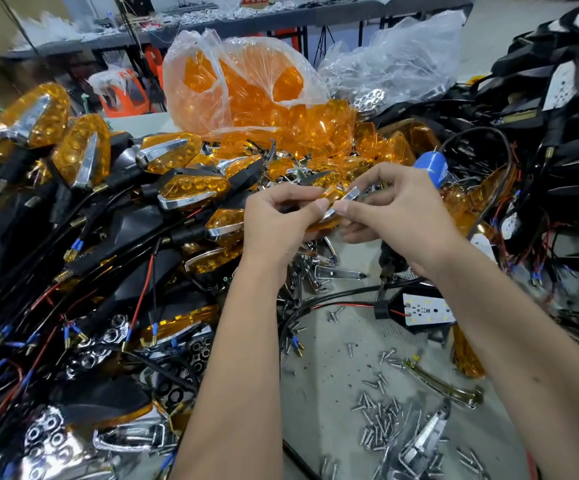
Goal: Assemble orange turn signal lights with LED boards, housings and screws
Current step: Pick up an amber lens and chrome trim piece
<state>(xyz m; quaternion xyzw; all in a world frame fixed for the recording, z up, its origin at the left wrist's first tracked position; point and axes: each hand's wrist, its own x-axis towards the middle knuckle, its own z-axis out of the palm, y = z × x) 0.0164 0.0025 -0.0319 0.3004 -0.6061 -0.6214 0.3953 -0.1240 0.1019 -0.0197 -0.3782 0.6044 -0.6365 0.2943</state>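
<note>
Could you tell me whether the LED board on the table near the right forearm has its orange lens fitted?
No, the LED board lies bare white in its black housing, uncovered.

Bare table [329, 344] between the forearms; finished lights [108, 220] crowd left, screws [378, 414] right.

One head-worn wide-angle view looks forward and steeply down over the person's forearms at a cluttered table [329, 375], close in. Both hands meet just above the frame's centre. Straight lines bow toward the edges. A second table [281, 20] runs across the top, farther off. No other view shares the scene.
</note>
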